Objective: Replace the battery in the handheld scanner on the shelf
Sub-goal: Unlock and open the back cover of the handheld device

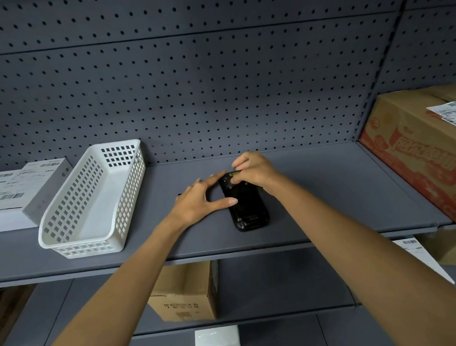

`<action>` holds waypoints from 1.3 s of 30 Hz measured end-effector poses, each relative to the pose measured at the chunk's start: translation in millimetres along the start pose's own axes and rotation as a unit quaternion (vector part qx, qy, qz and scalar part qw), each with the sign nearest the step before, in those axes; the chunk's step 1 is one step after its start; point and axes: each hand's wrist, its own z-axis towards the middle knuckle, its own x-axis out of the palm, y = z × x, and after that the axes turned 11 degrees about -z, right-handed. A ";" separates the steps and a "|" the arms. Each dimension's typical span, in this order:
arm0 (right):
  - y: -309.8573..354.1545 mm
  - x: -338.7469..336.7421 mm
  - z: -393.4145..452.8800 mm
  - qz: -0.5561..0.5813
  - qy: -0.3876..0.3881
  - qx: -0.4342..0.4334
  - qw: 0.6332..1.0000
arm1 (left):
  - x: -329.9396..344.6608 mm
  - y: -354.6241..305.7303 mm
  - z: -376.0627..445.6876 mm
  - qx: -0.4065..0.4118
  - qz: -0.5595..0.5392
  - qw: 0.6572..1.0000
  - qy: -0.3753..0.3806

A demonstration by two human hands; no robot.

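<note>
From the head view, the scanner [246,203] lies back-up on the shelf [322,190], just right of the white basket [93,199], flat so both hands can work it. The left hand [200,201] spreads straight fingers against its left edge, seemingly to keep it from sliding. The right hand [252,170] curls fingertips onto its far end, likely working the battery cover latch.

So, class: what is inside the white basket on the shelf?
Nothing shows inside the white basket: its bare floor is visible through the open top. Only a strip behind its near wall is hidden.
</note>
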 end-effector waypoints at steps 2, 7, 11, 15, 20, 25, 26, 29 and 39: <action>-5.7 -5.8 2.0 0.019 0.013 -0.016 1.000 | 0.1 0.1 0.0 -0.003 -0.004 1.000 0.001; -20.9 -18.2 4.6 -0.009 0.025 -0.092 0.995 | 0.2 2.9 2.4 0.000 -0.004 1.000 -0.001; -29.4 -30.4 2.6 -0.042 0.069 -0.128 0.989 | 0.0 4.2 3.0 0.006 -0.008 1.000 0.001; -37.5 -33.1 3.4 -0.030 0.089 -0.146 0.985 | -0.1 4.0 2.4 0.005 -0.002 1.000 0.001; -47.2 -31.0 5.9 0.004 0.071 -0.152 0.986 | 0.4 1.0 1.4 0.005 -0.001 1.000 -0.002; -49.4 -28.5 9.6 -0.001 0.057 -0.166 0.984 | 0.0 5.1 3.4 0.001 -0.001 1.000 0.003; -50.0 -27.9 10.7 -0.004 0.054 -0.167 0.984 | 0.1 5.2 3.5 0.001 -0.002 1.000 0.004; -51.9 -25.8 13.6 -0.015 0.044 -0.175 0.984 | 0.4 4.3 3.1 -0.002 -0.004 1.000 0.004; -52.4 -26.1 14.0 -0.063 0.019 -0.206 0.976 | 0.6 4.5 4.1 -0.008 -0.006 1.000 0.004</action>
